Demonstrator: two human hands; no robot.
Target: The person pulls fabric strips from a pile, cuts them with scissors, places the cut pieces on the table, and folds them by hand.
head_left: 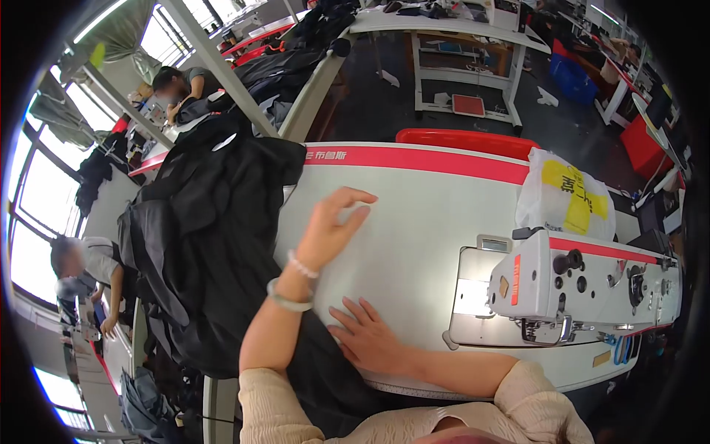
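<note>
My left hand [336,226], with a beaded bracelet and a bangle at the wrist, is over the left part of the white sewing table [414,214]. Its fingers are bent and stand apart from the thumb, with nothing between them. My right hand [370,344] lies palm down on the table near its front edge, fingers spread and empty. Black fabric [214,244] is heaped along the table's left side and runs down beside my left forearm. To the right of both hands stands a white sewing machine [592,285] with a lit metal plate [473,296].
A white and yellow plastic bag [566,196] sits behind the machine. Blue-handled scissors [623,348] lie at the right edge. A red tray [466,138] is beyond the table's far edge. Two people [194,85] [100,266] work at the left.
</note>
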